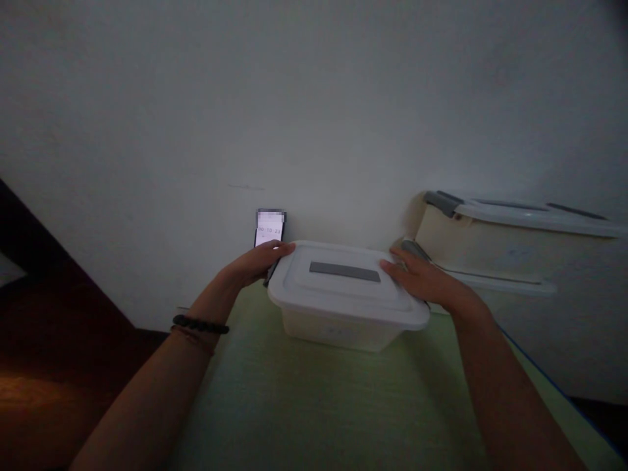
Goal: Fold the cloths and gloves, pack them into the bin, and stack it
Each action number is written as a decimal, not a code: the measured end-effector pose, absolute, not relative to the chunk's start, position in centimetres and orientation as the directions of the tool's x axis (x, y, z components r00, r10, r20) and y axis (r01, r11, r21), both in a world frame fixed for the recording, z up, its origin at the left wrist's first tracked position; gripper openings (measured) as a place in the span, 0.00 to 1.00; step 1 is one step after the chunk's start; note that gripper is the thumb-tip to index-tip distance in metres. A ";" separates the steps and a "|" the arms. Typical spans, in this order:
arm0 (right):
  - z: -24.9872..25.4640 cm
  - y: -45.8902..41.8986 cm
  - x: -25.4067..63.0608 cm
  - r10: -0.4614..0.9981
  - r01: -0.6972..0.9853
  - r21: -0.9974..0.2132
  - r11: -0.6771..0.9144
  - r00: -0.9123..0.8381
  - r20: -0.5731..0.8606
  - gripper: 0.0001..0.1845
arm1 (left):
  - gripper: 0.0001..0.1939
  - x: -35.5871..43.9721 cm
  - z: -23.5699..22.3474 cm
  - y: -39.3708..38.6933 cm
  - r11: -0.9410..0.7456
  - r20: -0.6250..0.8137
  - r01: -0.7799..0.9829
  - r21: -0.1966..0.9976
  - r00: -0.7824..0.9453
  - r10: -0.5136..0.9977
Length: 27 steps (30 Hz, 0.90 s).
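A white plastic box with a white lid and a grey handle strip stands on a pale green table against the wall. My left hand grips the lid's left end, fingers curled over its edge. At the lid's right end my right hand lies on top, its fingers bent over the rim by a grey latch.
A lit phone leans on the white wall just behind my left hand. Right of the box, two more white lidded bins are stacked by the wall. Dark wooden flooring lies left of the table.
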State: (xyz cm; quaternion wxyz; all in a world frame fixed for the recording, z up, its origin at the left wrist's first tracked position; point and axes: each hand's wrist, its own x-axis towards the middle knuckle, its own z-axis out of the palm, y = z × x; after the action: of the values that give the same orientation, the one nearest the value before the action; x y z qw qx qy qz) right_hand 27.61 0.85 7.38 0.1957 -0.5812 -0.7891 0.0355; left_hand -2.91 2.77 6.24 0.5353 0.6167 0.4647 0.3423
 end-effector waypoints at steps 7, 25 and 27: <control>7.0 0.6 24.7 0.933 0.903 -0.263 0.341 -0.290 0.215 0.32 | 0.23 -5.0 6.7 2.8 0.167 -0.239 0.204 0.965 0.412 0.879; 6.5 1.3 25.6 0.904 0.854 -0.334 0.399 -0.304 0.301 0.28 | 0.23 -6.1 5.2 2.4 0.072 -0.103 0.076 0.995 0.610 0.785; 6.4 1.4 25.7 0.902 0.855 -0.329 0.402 -0.308 0.301 0.28 | 0.24 -6.0 5.4 2.4 0.065 -0.108 0.093 0.994 0.608 0.787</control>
State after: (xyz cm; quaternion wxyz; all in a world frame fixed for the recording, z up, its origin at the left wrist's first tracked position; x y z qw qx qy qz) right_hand 25.69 1.39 6.39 0.2226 -0.5444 -0.8070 0.0535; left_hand -5.96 2.37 5.35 0.6402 0.6277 0.3503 0.2709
